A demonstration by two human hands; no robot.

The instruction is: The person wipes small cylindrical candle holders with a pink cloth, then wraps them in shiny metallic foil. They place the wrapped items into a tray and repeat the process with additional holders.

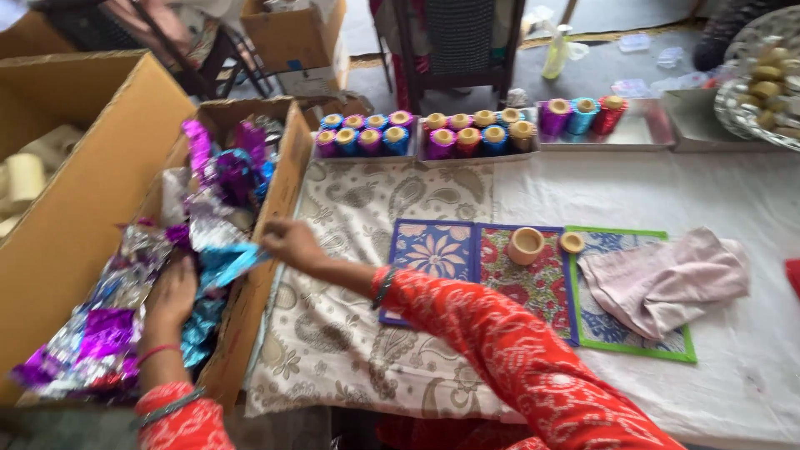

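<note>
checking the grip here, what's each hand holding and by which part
The right hand pinches a blue foil wrapper by its upper edge. The left hand rests on the foil pile in the cardboard box; no clear hold.

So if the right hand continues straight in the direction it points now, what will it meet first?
Probably the crumpled shiny foil wrappers in the brown cardboard box: the right hand points left over the box's edge. Depth is unclear.

Foil wrappers (pixel 125 325) in box (pixel 287 179), left of mats (pixel 533 279)

White-clothed table (pixel 733 217) — paisley cloth (pixel 350 250), trays (pixel 642 133).
</note>
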